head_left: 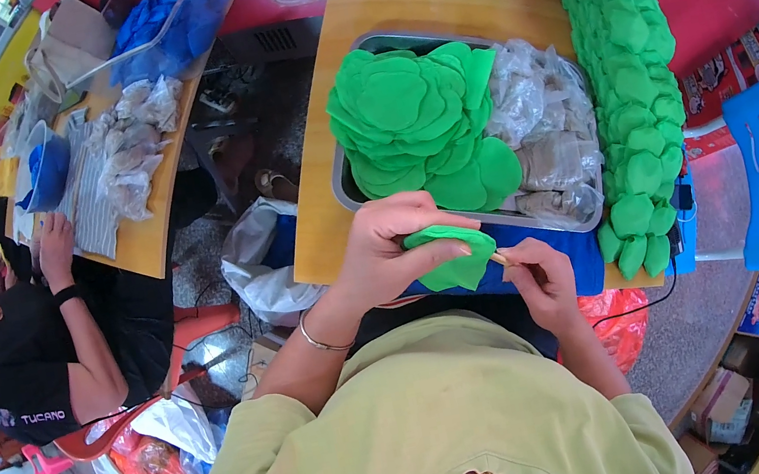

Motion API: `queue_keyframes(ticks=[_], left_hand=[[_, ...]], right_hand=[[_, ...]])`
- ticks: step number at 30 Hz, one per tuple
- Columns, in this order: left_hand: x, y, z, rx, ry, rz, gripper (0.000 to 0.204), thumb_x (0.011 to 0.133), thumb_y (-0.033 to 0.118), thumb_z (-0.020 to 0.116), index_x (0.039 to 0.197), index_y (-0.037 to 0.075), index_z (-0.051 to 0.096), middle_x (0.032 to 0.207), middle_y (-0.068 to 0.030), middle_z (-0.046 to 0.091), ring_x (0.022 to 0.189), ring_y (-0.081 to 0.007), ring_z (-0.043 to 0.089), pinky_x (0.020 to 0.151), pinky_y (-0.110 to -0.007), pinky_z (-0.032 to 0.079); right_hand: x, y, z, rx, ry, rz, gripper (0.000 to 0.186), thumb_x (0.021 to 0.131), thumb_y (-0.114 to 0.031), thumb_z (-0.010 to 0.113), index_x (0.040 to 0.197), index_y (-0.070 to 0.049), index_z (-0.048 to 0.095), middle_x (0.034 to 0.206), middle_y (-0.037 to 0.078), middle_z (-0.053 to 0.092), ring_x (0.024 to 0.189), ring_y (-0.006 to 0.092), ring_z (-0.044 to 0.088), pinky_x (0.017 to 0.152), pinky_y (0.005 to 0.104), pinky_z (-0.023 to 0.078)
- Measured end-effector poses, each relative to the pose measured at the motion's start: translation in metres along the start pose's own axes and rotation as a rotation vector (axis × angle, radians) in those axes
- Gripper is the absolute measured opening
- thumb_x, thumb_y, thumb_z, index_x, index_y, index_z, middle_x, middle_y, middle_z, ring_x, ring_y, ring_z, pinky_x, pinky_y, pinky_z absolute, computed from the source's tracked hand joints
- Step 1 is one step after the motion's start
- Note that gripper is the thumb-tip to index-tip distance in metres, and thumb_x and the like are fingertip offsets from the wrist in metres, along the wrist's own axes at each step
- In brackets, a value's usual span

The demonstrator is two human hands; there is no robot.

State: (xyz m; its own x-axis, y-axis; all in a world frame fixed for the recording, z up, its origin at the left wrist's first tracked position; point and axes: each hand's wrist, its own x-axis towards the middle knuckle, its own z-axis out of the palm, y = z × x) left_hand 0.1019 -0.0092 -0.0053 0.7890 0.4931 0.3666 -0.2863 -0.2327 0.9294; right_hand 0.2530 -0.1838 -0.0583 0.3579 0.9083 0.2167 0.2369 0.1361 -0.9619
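At the centre of the frame, the left hand (390, 247) pinches a rounded bright-green cloth-like piece (458, 267); the right hand (547, 286), just right of it, grips a slim tan stick (501, 259) reaching the piece's edge. Above, a rectangular silver metal tray (578, 222) holds stacked flat green petals (396, 97) and crumpled clear plastic bags (544, 106)

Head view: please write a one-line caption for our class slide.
Left hand holds a rounded green piece, right hand a slim tan item, near a metal tray bearing stacked green pieces.
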Motion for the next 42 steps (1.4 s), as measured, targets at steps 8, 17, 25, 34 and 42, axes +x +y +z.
queue_keyframes(ticks=[8,17,25,34,42], left_hand=[[-0.003,0.0,0.003,-0.132,-0.029,-0.041,0.021,0.071,0.006,0.071,0.092,0.006,0.071,0.062,-0.0008,0.053,0.056,-0.0094,0.045,0.05,-0.024,0.034],[0.0,0.001,-0.002,-0.109,-0.086,-0.031,0.028,0.074,0.021,0.069,0.092,-0.001,0.069,0.064,-0.0044,0.058,0.058,-0.0107,0.05,0.051,-0.023,0.036],[-0.011,-0.016,0.009,-0.458,0.155,-0.025,0.027,0.086,0.024,0.058,0.089,-0.001,0.067,0.077,-0.0053,0.056,0.067,-0.0134,0.053,0.063,-0.027,0.046],[-0.01,-0.006,0.035,-1.018,0.482,-0.373,0.033,0.089,0.035,0.054,0.101,0.005,0.057,0.091,-0.0019,0.056,0.082,-0.0142,0.056,0.073,-0.031,0.049],[-0.005,-0.006,0.038,-1.095,0.438,-0.462,0.036,0.089,0.046,0.047,0.097,0.011,0.049,0.08,0.0011,0.04,0.074,-0.0132,0.044,0.067,-0.029,0.044]], right_hand=[[-0.003,0.001,0.003,0.387,-0.086,0.161,0.023,0.08,0.008,0.054,0.099,-0.002,0.061,0.083,0.008,0.06,0.068,0.0136,0.055,0.059,0.0247,0.044],[0.006,-0.006,0.004,0.044,-0.085,-0.059,0.019,0.082,0.009,0.05,0.097,-0.001,0.053,0.079,0.008,0.054,0.067,0.0132,0.052,0.058,0.0231,0.042],[-0.003,-0.008,0.013,0.463,-0.077,0.145,0.016,0.086,-0.002,0.051,0.102,-0.002,0.051,0.074,0.007,0.053,0.058,0.0097,0.044,0.048,0.0213,0.031],[-0.011,-0.004,0.019,0.723,-0.06,0.315,0.015,0.086,-0.002,0.053,0.101,-0.003,0.054,0.077,0.005,0.055,0.064,0.0093,0.046,0.055,0.0223,0.035],[-0.011,0.0,0.022,0.598,-0.028,0.192,0.017,0.085,0.003,0.051,0.101,-0.002,0.054,0.082,0.006,0.055,0.072,0.0124,0.051,0.065,0.0241,0.041]])
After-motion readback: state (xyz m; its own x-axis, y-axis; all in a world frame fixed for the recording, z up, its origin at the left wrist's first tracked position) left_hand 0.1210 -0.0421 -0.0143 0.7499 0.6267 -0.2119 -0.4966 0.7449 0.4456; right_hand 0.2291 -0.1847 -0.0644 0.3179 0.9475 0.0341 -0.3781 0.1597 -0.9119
